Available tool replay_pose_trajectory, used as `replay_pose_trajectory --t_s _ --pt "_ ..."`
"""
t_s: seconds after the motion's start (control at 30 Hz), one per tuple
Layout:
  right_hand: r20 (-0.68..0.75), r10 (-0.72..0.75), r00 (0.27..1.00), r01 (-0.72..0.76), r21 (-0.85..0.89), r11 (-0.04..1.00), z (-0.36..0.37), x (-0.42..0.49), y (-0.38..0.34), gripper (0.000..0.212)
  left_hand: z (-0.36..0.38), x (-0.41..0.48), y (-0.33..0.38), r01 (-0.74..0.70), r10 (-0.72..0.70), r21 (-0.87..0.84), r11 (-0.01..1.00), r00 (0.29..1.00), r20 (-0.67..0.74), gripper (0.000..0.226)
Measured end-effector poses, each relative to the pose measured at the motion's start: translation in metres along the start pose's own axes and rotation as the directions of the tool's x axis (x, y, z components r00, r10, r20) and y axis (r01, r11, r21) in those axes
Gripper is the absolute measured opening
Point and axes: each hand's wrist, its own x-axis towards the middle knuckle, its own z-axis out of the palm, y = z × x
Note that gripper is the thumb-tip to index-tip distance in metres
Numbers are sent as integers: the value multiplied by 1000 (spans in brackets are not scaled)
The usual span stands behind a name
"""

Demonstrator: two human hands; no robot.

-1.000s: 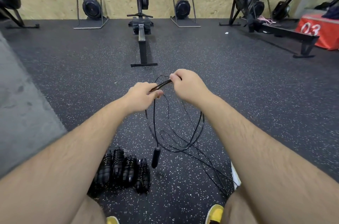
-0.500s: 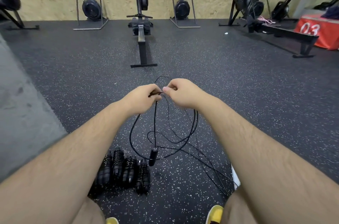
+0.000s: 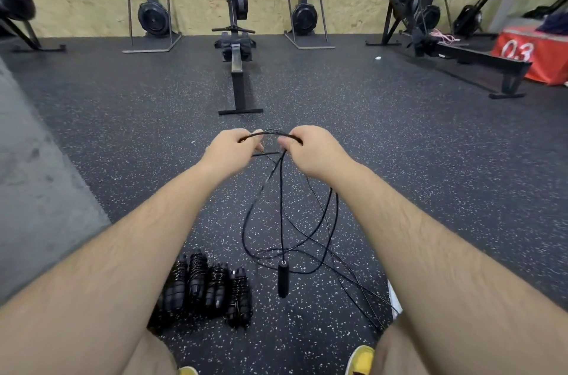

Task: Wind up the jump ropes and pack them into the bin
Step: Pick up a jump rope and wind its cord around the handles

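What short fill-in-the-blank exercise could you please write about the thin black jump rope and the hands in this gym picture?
1. The left hand and the right hand both grip the thin black jump rope, whose loose loops hang ____ them.
2. Its black cylindrical handle is to the ____ of the wound-up black rope bundles.
3. The bundles lying side by side on the speckled dark rubber floor number ____.
4. The red box at the far right bears the number ____.

Missing words: below; right; four; 03

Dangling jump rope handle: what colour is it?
The handle is plain black, same as its cord; it shows in the head view, the only one.
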Motion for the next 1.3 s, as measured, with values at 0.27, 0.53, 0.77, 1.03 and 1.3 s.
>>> replay_pose_trajectory --t_s 0.27,0.53,0.77,1.03,1.3 --pt "49 68 996 -70 51 996 -2 -3 1 49 -8 4 -2 233 -247 -448 863 969 27 48" --pt "86 89 992 -104 189 976 2 -2 -1 41 -1 0 7 199 -245 -287 937 961 -132 43" --pt "131 137 982 -162 199 967 7 -2 -3 50 -4 -1 13 188 -217 -341 921 975 -48 45" --pt "150 162 975 -183 138 973 5 -4 -5 34 -10 -9 24 -40 -17 -459 887 993 -118 34" --pt "250 32 968 -127 371 920 1 -9 -11 49 -14 -22 38 -186 158 -553 812 982 -98 13"
